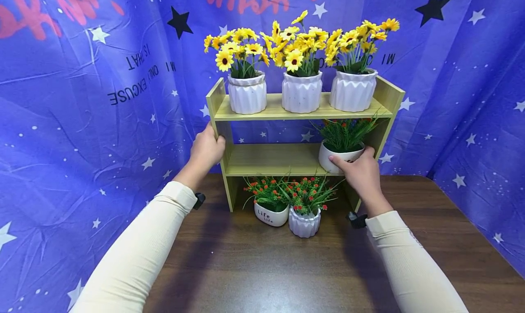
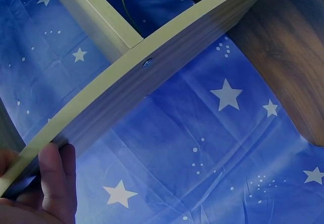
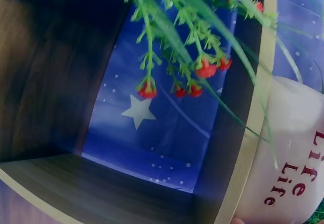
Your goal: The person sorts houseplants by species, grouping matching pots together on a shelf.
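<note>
A light wooden shelf rack [image 1: 266, 160] stands on the table. My left hand [image 1: 207, 150] grips its left side panel; in the left wrist view the fingers [image 2: 52, 178] lie along the panel's outer face. On the right of the middle board sits a white oval potted plant [image 1: 328, 156] with red flowers, and my right hand [image 1: 362, 171] holds it, thumb across the front. The right wrist view shows the lettered pot [image 3: 288, 168] close up, with little of the hand visible. Under that board stand another white oval potted plant [image 1: 270, 216] and a ribbed potted plant [image 1: 304, 224].
Three white ribbed pots of yellow flowers stand on the top board: left pot [image 1: 247, 94], middle pot [image 1: 301, 93] and right pot [image 1: 352, 92]. Behind and beside the brown table [image 1: 262, 272] hangs a blue star-printed cloth [image 1: 135, 121].
</note>
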Tool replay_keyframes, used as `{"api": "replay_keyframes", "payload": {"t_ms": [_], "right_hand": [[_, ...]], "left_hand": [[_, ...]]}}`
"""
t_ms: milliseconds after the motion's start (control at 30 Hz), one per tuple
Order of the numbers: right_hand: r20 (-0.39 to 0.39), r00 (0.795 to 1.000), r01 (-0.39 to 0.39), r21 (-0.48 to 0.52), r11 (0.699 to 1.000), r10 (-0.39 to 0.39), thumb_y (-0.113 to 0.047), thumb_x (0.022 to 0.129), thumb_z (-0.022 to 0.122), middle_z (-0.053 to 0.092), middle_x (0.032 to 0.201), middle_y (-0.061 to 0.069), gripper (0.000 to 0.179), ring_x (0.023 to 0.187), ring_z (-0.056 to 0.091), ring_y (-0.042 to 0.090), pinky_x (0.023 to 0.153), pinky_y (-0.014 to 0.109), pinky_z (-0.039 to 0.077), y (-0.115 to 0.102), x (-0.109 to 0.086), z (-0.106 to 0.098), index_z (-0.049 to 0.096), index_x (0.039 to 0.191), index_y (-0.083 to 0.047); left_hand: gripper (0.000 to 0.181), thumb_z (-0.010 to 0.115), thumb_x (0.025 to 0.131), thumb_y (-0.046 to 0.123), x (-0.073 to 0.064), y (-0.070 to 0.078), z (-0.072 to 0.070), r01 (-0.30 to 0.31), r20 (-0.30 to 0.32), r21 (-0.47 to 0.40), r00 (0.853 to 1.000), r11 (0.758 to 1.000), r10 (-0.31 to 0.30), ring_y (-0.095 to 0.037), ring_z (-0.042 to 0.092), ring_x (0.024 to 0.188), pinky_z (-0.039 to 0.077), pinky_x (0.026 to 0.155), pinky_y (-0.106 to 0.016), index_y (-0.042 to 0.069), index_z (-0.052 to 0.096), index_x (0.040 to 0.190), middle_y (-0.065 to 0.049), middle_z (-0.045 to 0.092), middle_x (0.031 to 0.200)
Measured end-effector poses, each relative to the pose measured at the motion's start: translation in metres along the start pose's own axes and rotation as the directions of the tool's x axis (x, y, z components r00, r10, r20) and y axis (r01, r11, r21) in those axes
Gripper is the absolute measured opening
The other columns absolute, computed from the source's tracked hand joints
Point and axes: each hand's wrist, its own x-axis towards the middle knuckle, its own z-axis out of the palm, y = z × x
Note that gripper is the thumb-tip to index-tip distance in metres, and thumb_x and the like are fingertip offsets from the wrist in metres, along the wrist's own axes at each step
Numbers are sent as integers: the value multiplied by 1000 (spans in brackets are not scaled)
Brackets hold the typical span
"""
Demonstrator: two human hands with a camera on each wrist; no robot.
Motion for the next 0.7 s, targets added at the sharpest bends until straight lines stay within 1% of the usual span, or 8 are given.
{"api": "replay_keyframes", "payload": {"t_ms": [100, 167, 333, 400, 533, 600, 633, 700], "right_hand": [[20, 1000, -7, -21, 1000, 7, -61, 78, 75, 55, 114, 38, 104, 105, 56, 51, 85, 58, 44, -1, 7, 2, 28, 136, 13], [24, 1000, -9, -28, 1000, 9, -61, 78, 75, 54, 115, 39, 106, 106, 55, 51, 87, 58, 44, -1, 11, 3, 26, 135, 13], [41, 999, -31, 3, 1000, 31, -62, 78, 74, 50, 124, 38, 110, 113, 53, 50, 93, 57, 42, 0, 17, 8, 21, 141, 9], [72, 996, -51, 44, 998, 48, -60, 80, 73, 46, 130, 38, 110, 119, 50, 50, 97, 57, 40, -1, 17, 9, 15, 146, 7], [138, 988, -94, 155, 983, 73, -52, 87, 68, 31, 146, 36, 109, 134, 37, 47, 108, 54, 32, -4, 11, 7, 1, 153, 3], [130, 988, -107, 216, 970, 80, -49, 90, 65, 25, 152, 33, 104, 139, 31, 43, 111, 52, 28, -5, 4, 3, 1, 154, 2], [114, 990, -109, 243, 964, 83, -47, 91, 64, 24, 154, 30, 100, 141, 29, 40, 113, 51, 26, -6, 0, 0, 4, 155, 1], [51, 995, -93, 282, 955, 81, -44, 93, 62, 29, 154, 26, 88, 142, 30, 36, 114, 48, 25, -6, -12, -5, 16, 153, 2]], "left_hand": [[34, 50, 96, 18, 1, -1, 0, -2, -3, -2, 1000, 1000, 2, -47, 63, 102, 48, 79, -60, 6, 51, 127, -26, 66, 110], [34, 50, 96, 18, 1, -1, 0, -3, -2, -4, 1000, 1000, 3, -46, 63, 102, 48, 79, -60, 7, 51, 128, -26, 66, 110], [36, 49, 96, 18, 0, -1, 0, 7, 3, 1, 1000, 1000, -7, -47, 63, 104, 47, 81, -60, 6, 50, 130, -27, 66, 113], [35, 49, 96, 19, 0, -1, 0, 14, 3, 6, 1000, 1000, -14, -47, 62, 105, 47, 81, -60, 6, 50, 129, -27, 65, 114], [35, 49, 96, 19, 0, -2, 0, 19, 10, 11, 1000, 1000, -19, -48, 62, 106, 47, 82, -60, 6, 50, 129, -28, 65, 114], [35, 48, 97, 19, 0, -1, 0, 17, 13, 11, 1000, 1000, -18, -47, 62, 106, 47, 82, -60, 5, 50, 129, -28, 65, 114], [35, 48, 97, 19, 0, -1, 0, 16, 13, 9, 1000, 1000, -16, -47, 62, 106, 47, 82, -60, 5, 50, 129, -27, 65, 114], [35, 48, 97, 18, 0, -1, 0, 15, 14, 8, 1000, 1000, -15, -47, 62, 107, 47, 82, -60, 5, 49, 129, -28, 65, 115]]}}
